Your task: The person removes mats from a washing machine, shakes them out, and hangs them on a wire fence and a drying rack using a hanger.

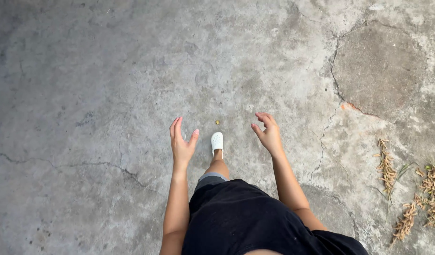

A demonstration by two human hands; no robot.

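My left hand (181, 140) is raised in front of me over the concrete floor (94, 94), fingers apart and palm turned inward, holding nothing. My right hand (267, 132) hangs at about the same height, fingers loosely curled and spread, also holding nothing. Between the two hands I see my foot in a white clog (217, 141) stepping forward. A tiny yellowish speck (218, 122) lies on the floor just beyond the shoe. My black top and grey shorts fill the bottom centre.
The concrete is cracked, with a long crack (85, 165) at the left and others around a round patch (375, 66) at the upper right. Dried plant stalks with seed pods (416, 193) lie scattered at the right edge.
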